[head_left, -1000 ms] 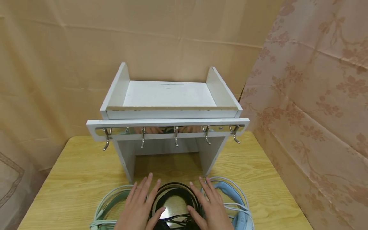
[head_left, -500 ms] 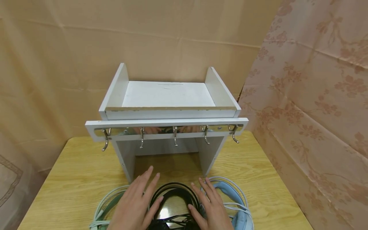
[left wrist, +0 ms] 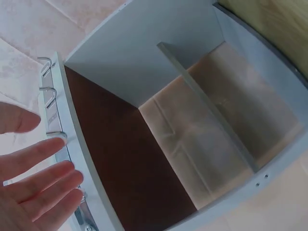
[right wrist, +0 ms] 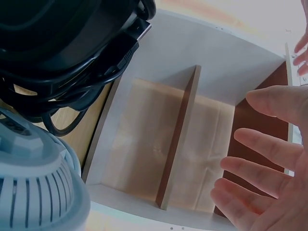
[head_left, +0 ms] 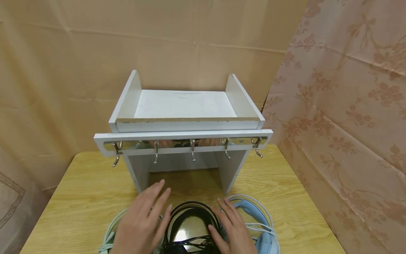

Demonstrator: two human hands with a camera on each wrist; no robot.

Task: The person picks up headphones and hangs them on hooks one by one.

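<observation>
Three pairs of headphones lie side by side at the table's near edge. Black headphones point(head_left: 190, 211) with a bundled cord are in the middle, between my two hands. My left hand point(head_left: 139, 220), fingers extended and slightly spread, covers most of the light green headphones point(head_left: 109, 238). My right hand point(head_left: 233, 227) holds nothing; it overlaps the gap between the black pair and the light blue headphones point(head_left: 266, 243). Their slotted blue ear cup point(right wrist: 38, 192) shows large in the right wrist view, below the black ear cup point(right wrist: 57, 43).
Behind the headphones stands a white wooden shelf unit point(head_left: 187, 126). A rail point(head_left: 187, 134) along its front carries several metal hooks point(head_left: 193, 151). The wooden table point(head_left: 82, 183) meets a beige cloth point(head_left: 203, 46) behind and a floral cloth point(head_left: 342, 134) at right.
My left hand has moved left and a little forward, away from the black headphones and further over the green pair. The right hand has hardly moved.
</observation>
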